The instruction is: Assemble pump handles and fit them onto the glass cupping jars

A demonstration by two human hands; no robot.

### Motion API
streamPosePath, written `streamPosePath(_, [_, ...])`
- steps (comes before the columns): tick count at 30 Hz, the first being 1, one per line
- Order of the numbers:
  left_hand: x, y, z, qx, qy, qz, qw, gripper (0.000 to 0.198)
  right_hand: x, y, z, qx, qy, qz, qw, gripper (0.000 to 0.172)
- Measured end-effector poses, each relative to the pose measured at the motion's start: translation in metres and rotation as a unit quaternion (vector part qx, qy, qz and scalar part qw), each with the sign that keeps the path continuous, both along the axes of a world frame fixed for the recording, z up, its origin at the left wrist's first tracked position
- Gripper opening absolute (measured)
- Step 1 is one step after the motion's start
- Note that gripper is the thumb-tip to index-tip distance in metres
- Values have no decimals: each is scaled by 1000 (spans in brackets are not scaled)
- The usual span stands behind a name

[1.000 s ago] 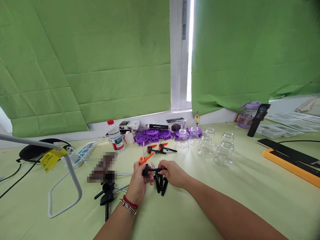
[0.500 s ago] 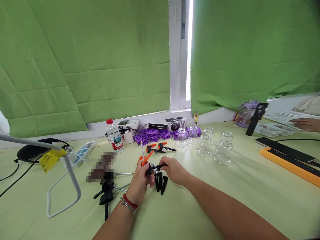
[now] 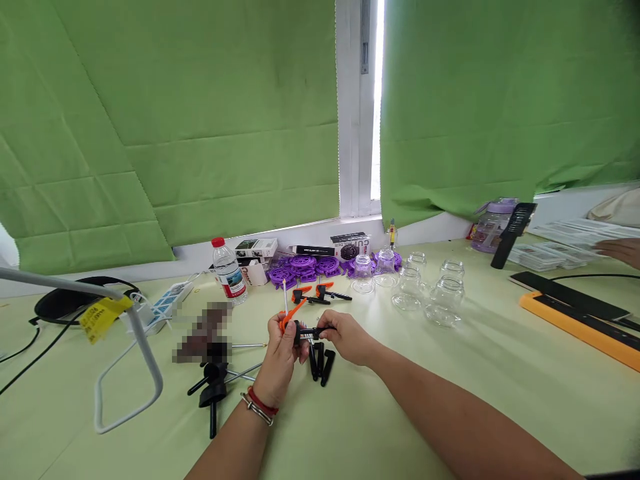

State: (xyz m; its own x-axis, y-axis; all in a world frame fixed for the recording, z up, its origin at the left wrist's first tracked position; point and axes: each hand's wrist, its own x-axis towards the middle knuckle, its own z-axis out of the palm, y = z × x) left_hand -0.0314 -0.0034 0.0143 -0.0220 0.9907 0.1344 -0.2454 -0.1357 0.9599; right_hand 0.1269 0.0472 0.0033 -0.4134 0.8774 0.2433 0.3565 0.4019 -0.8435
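My left hand (image 3: 280,357) is closed around a small clamp (image 3: 296,325) with an orange lever and a black body, held just above the table. My right hand (image 3: 346,335) pinches the black end of the same clamp from the right. Below my hands lie several loose black handles (image 3: 321,364) on the pale green table (image 3: 450,393). Two more orange and black clamps (image 3: 320,294) lie further back.
Purple plastic discs (image 3: 305,268), clear glass jars (image 3: 430,293), a water bottle (image 3: 227,272) and small boxes stand near the wall. A grey metal frame (image 3: 135,360) and black stand parts (image 3: 213,393) lie left. An orange-edged tray (image 3: 580,320) sits right. Another person's hand (image 3: 620,250) shows far right.
My hands have lifted the clamp slightly and brought it a bit further from me. Another person's hand came into view at the far right.
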Motion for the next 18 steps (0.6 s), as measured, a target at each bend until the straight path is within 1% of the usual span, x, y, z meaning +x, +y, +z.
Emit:
streamPosePath(2, [1,-1,-1,34,16,50,998,41,-3,-3,1,-15,17,4,1000,8])
streamPosePath(4, [1,-2,-3,51,43,99,993,41,-7,-8,2,-46,44,20,998,8])
streamPosePath(7, [-1,-3,-5,61,88,156,982,42,-15,-17,2,-126,107,60,985,8])
streamPosePath(9, [-2,-3,-5,71,119,180,974,43,-22,-23,2,-165,146,76,972,8])
streamPosePath(14, [-3,-4,0,108,188,209,954,45,-31,-33,4,-207,218,69,951,11])
streamPosePath(18, [-5,-1,1,146,250,264,920,47,-31,-36,9,-256,235,69,935,18])
